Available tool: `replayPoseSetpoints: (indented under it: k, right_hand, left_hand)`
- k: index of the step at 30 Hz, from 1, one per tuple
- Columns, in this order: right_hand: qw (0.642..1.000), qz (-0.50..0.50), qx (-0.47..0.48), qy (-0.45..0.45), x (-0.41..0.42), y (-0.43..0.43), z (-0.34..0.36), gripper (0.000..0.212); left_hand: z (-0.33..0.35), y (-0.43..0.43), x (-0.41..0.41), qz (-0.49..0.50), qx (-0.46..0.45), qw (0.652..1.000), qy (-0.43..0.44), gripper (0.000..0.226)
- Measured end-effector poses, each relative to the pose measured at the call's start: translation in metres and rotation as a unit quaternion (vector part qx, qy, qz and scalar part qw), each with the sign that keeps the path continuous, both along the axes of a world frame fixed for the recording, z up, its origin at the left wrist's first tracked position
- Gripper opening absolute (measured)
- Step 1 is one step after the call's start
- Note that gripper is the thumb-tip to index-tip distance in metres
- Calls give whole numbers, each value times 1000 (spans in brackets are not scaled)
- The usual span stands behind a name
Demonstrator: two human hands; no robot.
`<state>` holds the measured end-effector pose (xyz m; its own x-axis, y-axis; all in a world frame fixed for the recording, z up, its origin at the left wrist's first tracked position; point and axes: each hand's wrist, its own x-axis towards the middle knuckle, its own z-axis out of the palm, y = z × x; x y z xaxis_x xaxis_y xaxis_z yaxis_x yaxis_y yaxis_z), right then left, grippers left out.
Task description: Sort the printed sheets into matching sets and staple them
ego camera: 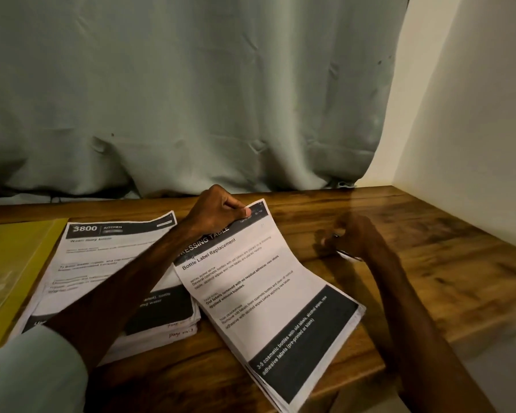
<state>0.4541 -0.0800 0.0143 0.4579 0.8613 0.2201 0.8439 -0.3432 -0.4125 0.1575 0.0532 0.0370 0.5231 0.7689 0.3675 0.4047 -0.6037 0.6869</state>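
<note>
Yellow folder [18, 263]: far left of frame, flat on the worktop [429, 248]; cut off by the frame edge, contents not visible
Kitchen stack [102, 257]: left of centre; thick pile of printed sheets headed "3800 Kitchen", lower edges fanned; judged to be a pile parked aside; the forearm crosses its middle, and the small print is blurred
Left hand [218, 210]: upper centre, reaching across from a pale sleeve [33, 371] at lower left; grip pinching the top corner of the dressing-table set, thumb on top; probably squaring the corner for a staple
Dressing-table set [268, 293]: right of centre, slanted; several sheets, top one titled "Bottle Label Replacement"; far end lifted by the pinch, left edge against the kitchen stack; lower sheets show only as edges
Right hand [349, 236]: right of the set, just above the worktop; motion-blurred, so whether the grip is spread or closed cannot be told; a thin pale glint beneath it cannot be identified; no stapler made out
Curtain [191, 99]: behind, upper frame
Wall [474, 114]: upper right
</note>
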Motion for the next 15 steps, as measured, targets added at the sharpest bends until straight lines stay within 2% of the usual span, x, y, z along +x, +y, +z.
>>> replayPoseSetpoints:
  k: [3,7,10,11,13,15]
  right_hand:
    - [997,-22,-77,1,13,-5,-14,34]
    - [999,-35,-32,0,8,-3,-26,12]
    - [999,24,-9,36,-3,-1,-22,12]
    - [996,55,9,65,-7,0,-19,10]
    - [972,104,70,198,-19,3,-9,9]
    - [914,132,117,366,-32,7,3,20]
  left_hand:
    - [1,-1,-1,-3,4,1000,-2,14]
    - [4,-1,-3,-3,4,1000,2,15]
    - [6,-3,-5,-10,-1,1000,6,15]
    - [6,-3,-4,-15,-2,1000,6,15]
    - [6,-4,-4,-19,-3,1000,2,15]
    - [7,-4,-4,-21,-6,1000,-1,15]
